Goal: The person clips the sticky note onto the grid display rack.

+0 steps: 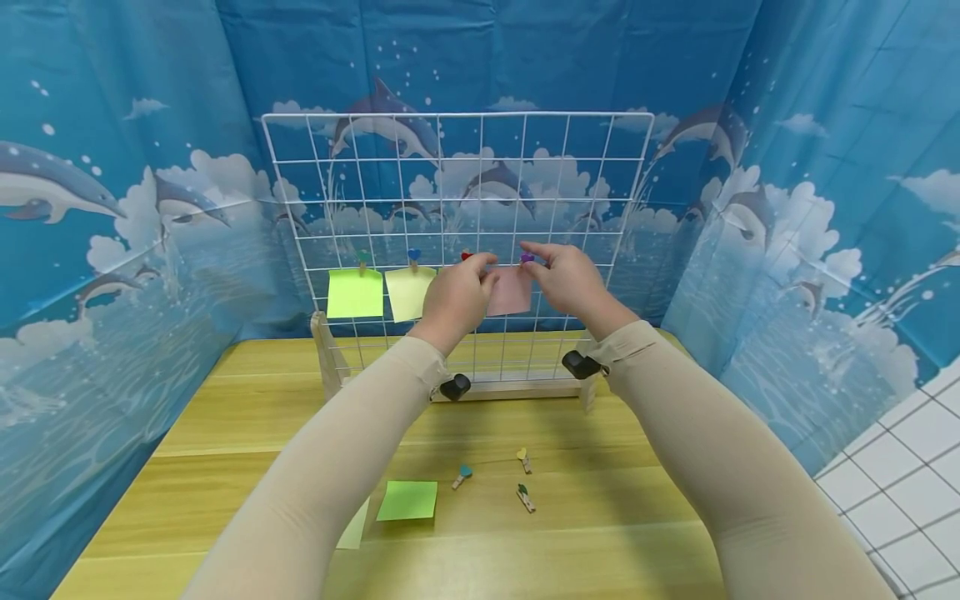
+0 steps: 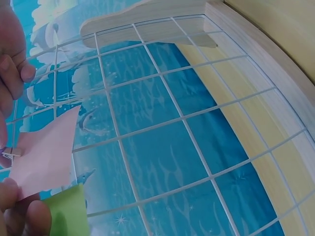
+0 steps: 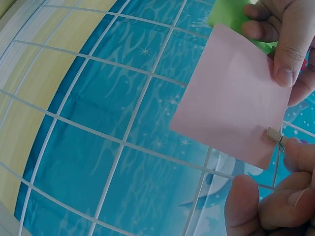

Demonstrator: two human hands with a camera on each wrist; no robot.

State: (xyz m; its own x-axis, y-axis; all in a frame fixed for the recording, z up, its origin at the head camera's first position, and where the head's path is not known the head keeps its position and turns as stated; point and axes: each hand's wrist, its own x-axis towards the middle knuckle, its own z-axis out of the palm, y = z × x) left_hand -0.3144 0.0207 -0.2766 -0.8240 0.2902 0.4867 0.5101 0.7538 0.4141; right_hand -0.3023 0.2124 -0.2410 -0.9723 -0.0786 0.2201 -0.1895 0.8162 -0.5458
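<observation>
A pink sticky note (image 1: 510, 292) hangs against the white wire grid (image 1: 480, 158). My left hand (image 1: 457, 296) pinches the note by its upper left part, thumb on its face in the right wrist view. With thumb and fingers, my right hand (image 1: 567, 282) grips a small wooden clip with a purple top (image 1: 527, 258); its wooden jaws [sit] over the note's upper right edge. Partly behind my left hand is a green note (image 3: 229, 12), with a red-topped clip (image 1: 467, 255) just above that hand.
Left along the grid, a bright green note (image 1: 355, 293) hangs under a green clip (image 1: 363, 257), and a pale yellow note (image 1: 409, 293) under a blue clip (image 1: 414, 254). On the wooden table (image 1: 600, 517) lie a green note (image 1: 407, 500) and loose clips (image 1: 526, 498).
</observation>
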